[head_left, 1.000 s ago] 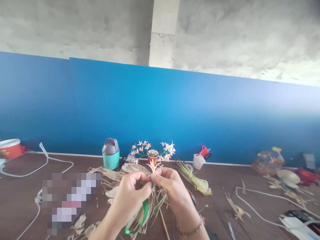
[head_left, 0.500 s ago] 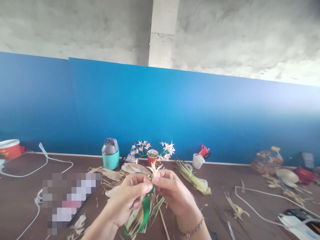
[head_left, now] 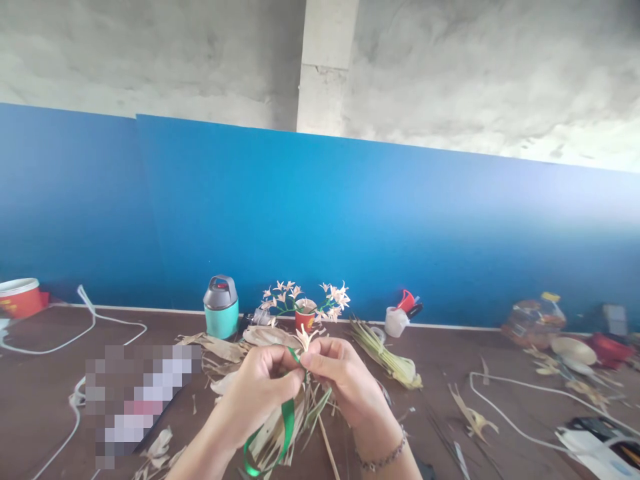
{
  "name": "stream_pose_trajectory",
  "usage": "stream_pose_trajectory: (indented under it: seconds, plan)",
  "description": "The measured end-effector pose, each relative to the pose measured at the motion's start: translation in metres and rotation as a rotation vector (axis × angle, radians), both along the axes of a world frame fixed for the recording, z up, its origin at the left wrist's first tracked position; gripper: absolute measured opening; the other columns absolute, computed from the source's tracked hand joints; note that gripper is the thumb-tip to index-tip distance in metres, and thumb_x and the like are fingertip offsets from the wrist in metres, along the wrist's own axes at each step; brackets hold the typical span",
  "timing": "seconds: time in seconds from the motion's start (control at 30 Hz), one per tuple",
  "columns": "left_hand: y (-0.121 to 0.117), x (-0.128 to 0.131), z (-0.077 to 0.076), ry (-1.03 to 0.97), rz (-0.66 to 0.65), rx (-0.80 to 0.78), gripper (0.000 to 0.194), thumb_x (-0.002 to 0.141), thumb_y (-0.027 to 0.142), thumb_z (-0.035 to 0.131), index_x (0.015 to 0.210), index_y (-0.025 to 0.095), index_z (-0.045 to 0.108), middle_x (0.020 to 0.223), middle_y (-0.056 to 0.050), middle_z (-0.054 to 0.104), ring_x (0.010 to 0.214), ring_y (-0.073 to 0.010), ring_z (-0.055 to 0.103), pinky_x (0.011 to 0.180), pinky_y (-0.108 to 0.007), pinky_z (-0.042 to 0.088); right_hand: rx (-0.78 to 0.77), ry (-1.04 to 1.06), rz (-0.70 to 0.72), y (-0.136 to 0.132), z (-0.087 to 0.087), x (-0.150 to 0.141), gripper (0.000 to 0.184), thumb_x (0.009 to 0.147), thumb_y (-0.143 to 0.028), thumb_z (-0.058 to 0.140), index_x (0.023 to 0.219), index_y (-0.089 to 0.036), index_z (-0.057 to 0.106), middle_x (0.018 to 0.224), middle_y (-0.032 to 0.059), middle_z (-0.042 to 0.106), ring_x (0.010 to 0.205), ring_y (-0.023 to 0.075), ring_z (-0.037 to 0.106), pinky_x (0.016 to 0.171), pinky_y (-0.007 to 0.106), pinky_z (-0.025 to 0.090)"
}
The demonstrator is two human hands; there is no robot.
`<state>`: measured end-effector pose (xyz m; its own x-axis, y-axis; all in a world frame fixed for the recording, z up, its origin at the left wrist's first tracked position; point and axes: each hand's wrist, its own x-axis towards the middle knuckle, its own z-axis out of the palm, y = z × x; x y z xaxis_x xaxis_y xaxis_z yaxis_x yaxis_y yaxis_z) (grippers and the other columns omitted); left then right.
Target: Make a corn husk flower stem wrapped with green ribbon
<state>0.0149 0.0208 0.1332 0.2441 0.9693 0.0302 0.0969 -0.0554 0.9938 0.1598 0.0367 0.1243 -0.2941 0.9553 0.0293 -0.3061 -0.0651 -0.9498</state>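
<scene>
Blue panelling (head_left: pixel 350 220) backs a brown tabletop (head_left: pixel 450 353) strewn with dried husks (head_left: pixel 220 348); above it, two bare hands meet near the centre; the right hand (head_left: pixel 347 380) has its grip closed, thumb against finger, on the base of a small pale flower (head_left: pixel 304 339); the flower stands roughly upright, petals spreading, right at those fingertips and up and right of the left hand (head_left: pixel 257 385); the left grip pinches a green ribbon (head_left: pixel 289 427), which slants towards the flower's base and hangs in a loop below.
</scene>
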Motion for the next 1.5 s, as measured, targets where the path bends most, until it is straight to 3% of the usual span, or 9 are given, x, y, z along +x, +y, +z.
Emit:
stream_pose_trajectory:
  seconds: [0.1, 0.27, 0.57, 0.67, 0.8, 0.87, 1.27, 1.5]
  plan:
    - [-0.001, 0.001, 0.001, 0.019, 0.034, 0.005, 0.015, 0.064, 0.026, 0.057, 0.055, 0.019, 0.049, 0.048, 0.009, 0.032, 0.045, -0.0067, 0.02, 0.043, -0.024, 0.013, 0.029, -0.053, -0.042, 0.0, 0.001, 0.002, 0.029, 0.058, -0.033, 0.081, 0.055, -0.014, 0.058, 0.049, -0.0046, 0.049, 0.048, 0.0065, 0.034, 0.049, 0.023, 0.021]
    - [-0.003, 0.0, 0.001, -0.101, -0.046, -0.126, 0.014, 0.064, 0.031, 0.056, 0.058, 0.019, 0.05, 0.047, 0.011, 0.026, 0.041, -0.0055, 0.015, 0.041, -0.024, 0.01, 0.045, -0.081, -0.035, -0.001, 0.004, 0.004, 0.03, 0.058, -0.034, 0.081, 0.056, -0.014, 0.058, 0.05, -0.0048, 0.048, 0.048, 0.0067, 0.034, 0.049, 0.023, 0.022]
    - [-0.003, 0.003, 0.006, -0.076, 0.006, -0.106, 0.013, 0.06, 0.027, 0.058, 0.054, 0.019, 0.051, 0.046, 0.011, 0.025, 0.042, -0.0054, 0.013, 0.041, -0.024, 0.008, 0.04, -0.058, -0.058, -0.002, 0.006, 0.001, 0.033, 0.055, -0.035, 0.083, 0.053, -0.015, 0.058, 0.05, -0.0035, 0.051, 0.049, 0.0077, 0.038, 0.051, 0.023, 0.026]
    - [-0.002, 0.0, 0.005, -0.196, 0.016, -0.134, 0.017, 0.06, 0.027, 0.061, 0.052, 0.019, 0.048, 0.045, 0.011, 0.025, 0.043, -0.0052, 0.012, 0.041, -0.023, 0.008, 0.05, 0.008, 0.002, -0.001, 0.004, 0.001, 0.03, 0.062, -0.037, 0.08, 0.058, -0.014, 0.062, 0.053, -0.0029, 0.052, 0.051, 0.0081, 0.037, 0.052, 0.023, 0.027]
    - [0.0, -0.004, 0.0, -0.375, -0.025, -0.177, 0.023, 0.059, 0.029, 0.066, 0.053, 0.018, 0.047, 0.052, 0.007, 0.042, 0.043, -0.0034, 0.013, 0.04, -0.021, 0.007, 0.025, 0.109, 0.144, 0.0, 0.002, 0.002, 0.028, 0.071, -0.04, 0.073, 0.066, -0.014, 0.067, 0.063, -0.0002, 0.055, 0.057, 0.0095, 0.041, 0.056, 0.023, 0.03]
    - [0.001, -0.004, -0.001, -0.408, -0.033, -0.18, 0.025, 0.059, 0.029, 0.068, 0.054, 0.017, 0.047, 0.05, 0.008, 0.04, 0.042, -0.003, 0.012, 0.039, -0.02, 0.006, 0.021, 0.14, 0.187, 0.0, 0.001, 0.003, 0.025, 0.071, -0.037, 0.074, 0.065, -0.014, 0.068, 0.067, 0.0012, 0.058, 0.06, 0.0099, 0.042, 0.058, 0.023, 0.032]
    - [0.002, -0.004, -0.006, -0.397, -0.165, -0.268, 0.02, 0.057, 0.03, 0.072, 0.057, 0.019, 0.055, 0.036, 0.012, 0.034, 0.034, -0.0017, 0.015, 0.034, -0.018, 0.008, 0.01, 0.163, 0.141, -0.004, 0.002, 0.003, 0.02, 0.064, -0.032, 0.078, 0.061, -0.013, 0.072, 0.056, 0.0015, 0.059, 0.055, 0.0105, 0.047, 0.057, 0.023, 0.034]
    - [-0.001, -0.002, -0.006, -0.297, -0.167, -0.221, 0.026, 0.06, 0.034, 0.072, 0.058, 0.017, 0.052, 0.047, 0.01, 0.037, 0.037, -0.0009, 0.018, 0.035, -0.018, 0.009, 0.013, 0.172, 0.11, -0.009, 0.008, 0.003, 0.016, 0.063, -0.027, 0.077, 0.057, -0.014, 0.07, 0.059, 0.0035, 0.064, 0.056, 0.0121, 0.051, 0.057, 0.025, 0.037]
